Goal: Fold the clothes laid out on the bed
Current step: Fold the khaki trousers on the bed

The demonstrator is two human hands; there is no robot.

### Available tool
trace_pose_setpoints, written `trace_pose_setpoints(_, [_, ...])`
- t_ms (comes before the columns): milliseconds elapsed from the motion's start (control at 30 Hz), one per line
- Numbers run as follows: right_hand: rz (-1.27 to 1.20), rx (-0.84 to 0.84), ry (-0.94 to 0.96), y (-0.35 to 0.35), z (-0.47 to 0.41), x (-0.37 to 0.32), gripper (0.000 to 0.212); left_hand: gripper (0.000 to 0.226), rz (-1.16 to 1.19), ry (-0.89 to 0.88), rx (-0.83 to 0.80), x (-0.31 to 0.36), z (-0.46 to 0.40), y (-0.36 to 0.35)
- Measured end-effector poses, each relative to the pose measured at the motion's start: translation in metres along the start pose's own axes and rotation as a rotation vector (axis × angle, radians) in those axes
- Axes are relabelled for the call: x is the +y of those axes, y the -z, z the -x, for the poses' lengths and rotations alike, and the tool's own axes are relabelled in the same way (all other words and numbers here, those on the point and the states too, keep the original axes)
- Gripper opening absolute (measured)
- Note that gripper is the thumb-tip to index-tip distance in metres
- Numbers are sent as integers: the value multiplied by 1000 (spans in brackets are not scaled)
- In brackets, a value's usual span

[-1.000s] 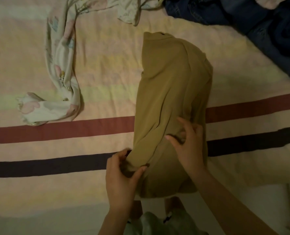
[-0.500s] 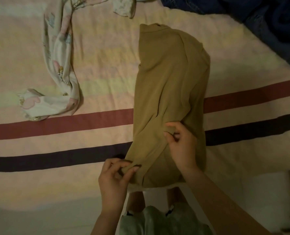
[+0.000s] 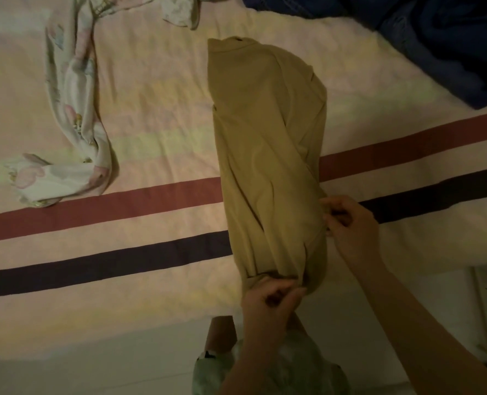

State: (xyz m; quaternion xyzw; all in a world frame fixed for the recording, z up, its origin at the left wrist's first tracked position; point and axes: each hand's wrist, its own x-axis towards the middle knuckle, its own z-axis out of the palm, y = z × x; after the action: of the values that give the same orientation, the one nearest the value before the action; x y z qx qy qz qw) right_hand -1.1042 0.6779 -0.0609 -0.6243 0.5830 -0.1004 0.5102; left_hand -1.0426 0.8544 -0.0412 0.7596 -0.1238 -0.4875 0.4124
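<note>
Bed: striped sheet [image 3: 139,115] fills most of the frame, pale bands crossed by a red stripe and a dark stripe running left to right; dim, warm light.
Floral garment: pale printed piece [image 3: 74,129], unfolded, twisted in a long curve from the upper left down to the left middle, its end resting on the red stripe.
Tan garment: long tan piece [image 3: 268,155] at centre, lying from the upper middle down to the near edge of the bed, sides already turned in to a narrow strip, wrinkled; it crosses both stripes.
Left hand: [image 3: 268,300] at lower centre, fingers curled and pinching the tan garment's bottom edge.
Right hand: [image 3: 350,226] at right of centre, fingers curled, pinching the garment's right edge just above the dark stripe.
Dark clothes: blue heap [image 3: 407,32] in the upper right corner, partly denim by the look, unfolded.
Person: green clothing and legs visible at the bottom edge, standing at the bedside.
Step in hand: judged to be tidying the narrowed tan garment's lower end before folding it lengthwise.
Next move calls for: both hands holding the lower edge, lifting it evenly toward the top end, keeping the turned-in sides from slipping out.
Remaining: floral garment and dark clothes not yet folded.
</note>
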Motion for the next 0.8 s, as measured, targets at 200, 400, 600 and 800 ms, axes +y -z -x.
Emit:
trace_pose_setpoints(200, [131, -24, 48, -10, -7, 13, 25, 18, 120, 160, -10, -4, -15, 0])
trace_pose_setpoints(400, [166, -119, 67, -18, 16, 21, 57, 21, -125, 20, 153, -9, -17, 20])
trace_pose_setpoints(600, [188, -106, 48, -3, 18, 29, 59, 52, -436, 53, 221, -21, -21, 36])
trace_pose_setpoints(800, [259, -37, 70, -6, 25, 32, 55, 38, -319, 121, 191, -34, -12, 43])
